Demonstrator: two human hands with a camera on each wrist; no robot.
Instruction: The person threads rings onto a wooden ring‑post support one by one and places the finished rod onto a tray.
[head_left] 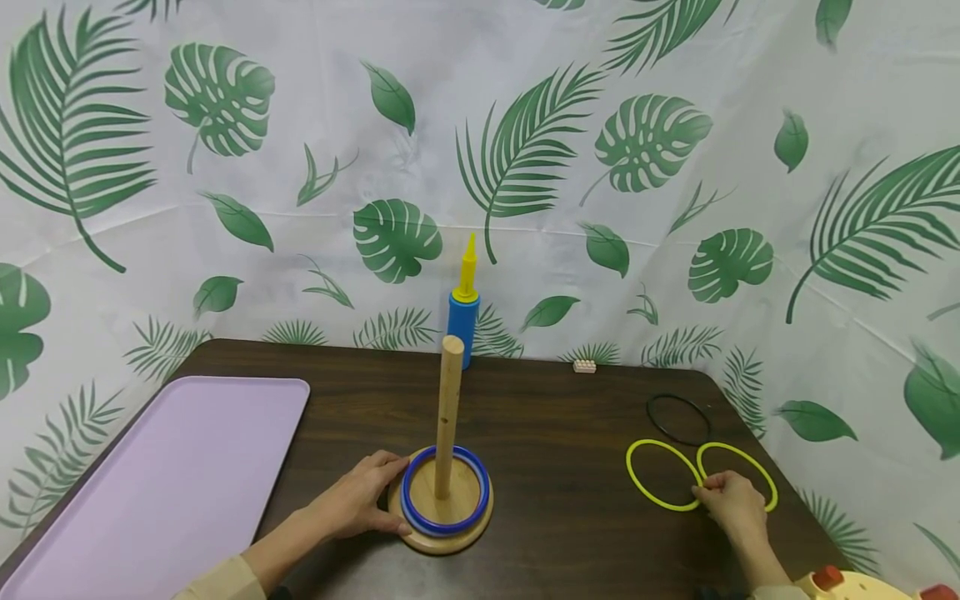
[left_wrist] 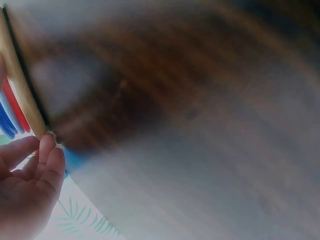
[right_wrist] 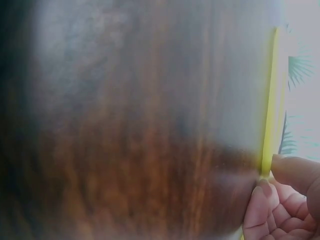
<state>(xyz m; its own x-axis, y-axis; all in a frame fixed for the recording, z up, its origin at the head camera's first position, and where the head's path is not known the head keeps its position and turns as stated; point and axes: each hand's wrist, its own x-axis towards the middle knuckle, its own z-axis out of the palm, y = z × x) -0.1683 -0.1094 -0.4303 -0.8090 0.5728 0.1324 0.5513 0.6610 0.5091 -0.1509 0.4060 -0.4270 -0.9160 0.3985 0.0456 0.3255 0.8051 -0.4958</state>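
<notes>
A round wooden base with an upright peg makes up the ring toss stand [head_left: 447,400]. A dark blue ring [head_left: 481,475] lies on top of a stack round the peg; the left wrist view also shows a red ring [left_wrist: 16,107] there. My left hand [head_left: 367,497] holds the base by its left edge, thumb in front and fingers behind. Far to the right, my right hand [head_left: 735,506] pinches a yellow ring [right_wrist: 270,100] between thumb and fingers. In the head view, its fingertips are where the left yellow ring [head_left: 636,479] and right yellow ring [head_left: 750,460] meet.
Behind the yellow rings lies a black ring [head_left: 651,410]. A blue and yellow hand pump [head_left: 463,317] stands behind the peg. On the left is a lilac tray [head_left: 187,467]; a small pale block [head_left: 584,367] sits at the back edge.
</notes>
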